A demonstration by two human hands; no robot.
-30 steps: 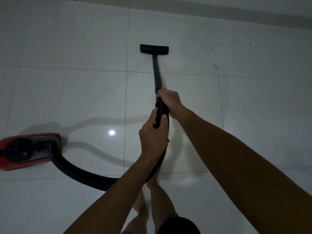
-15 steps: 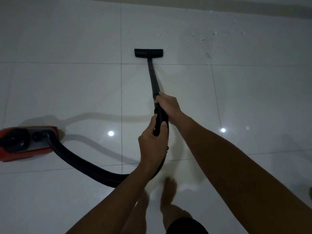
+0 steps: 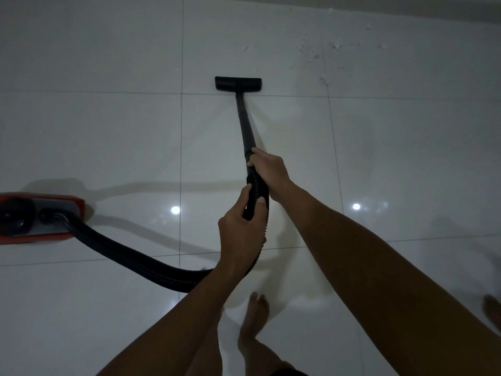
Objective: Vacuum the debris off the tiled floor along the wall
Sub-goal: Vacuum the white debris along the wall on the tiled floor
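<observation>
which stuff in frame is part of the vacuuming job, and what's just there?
Job:
- floor nozzle
- wand
- hose
- red vacuum body
- left hand, grip on the hose
- right hand, grip where the wand meets the hose
- debris near the wall

Just there:
- bare foot
- light reflections on tiles

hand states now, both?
Left hand: closed on the black ribbed vacuum hose.
Right hand: closed on the black vacuum wand.
</observation>
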